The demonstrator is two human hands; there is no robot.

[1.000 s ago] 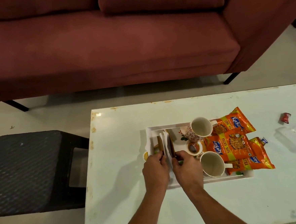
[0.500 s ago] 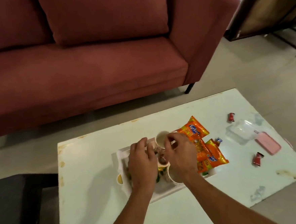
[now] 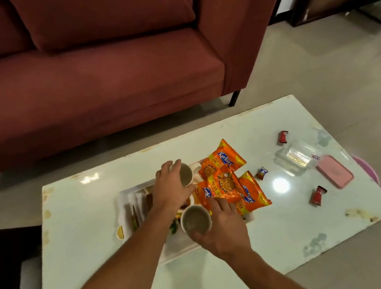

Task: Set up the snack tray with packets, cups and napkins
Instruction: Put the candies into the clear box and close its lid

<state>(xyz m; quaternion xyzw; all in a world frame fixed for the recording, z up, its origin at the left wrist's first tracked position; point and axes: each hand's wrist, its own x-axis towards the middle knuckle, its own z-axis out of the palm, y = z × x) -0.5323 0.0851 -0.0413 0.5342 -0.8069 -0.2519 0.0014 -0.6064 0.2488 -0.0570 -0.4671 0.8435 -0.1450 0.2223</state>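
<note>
The left hand (image 3: 170,187) curls round the far white round cup (image 3: 186,174), and the right hand (image 3: 223,229) curls round the near white round cup (image 3: 196,220). Both cups are at the white flat tray (image 3: 181,251), between folded white paper napkins (image 3: 131,201) and three shiny orange snack packets (image 3: 225,183).

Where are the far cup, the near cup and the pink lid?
far cup (image 3: 185,174): head view, on its pale inner wall.
near cup (image 3: 195,220): head view, on its inner bottom.
pink lid (image 3: 334,171): head view, on the middle of its top face.
</note>
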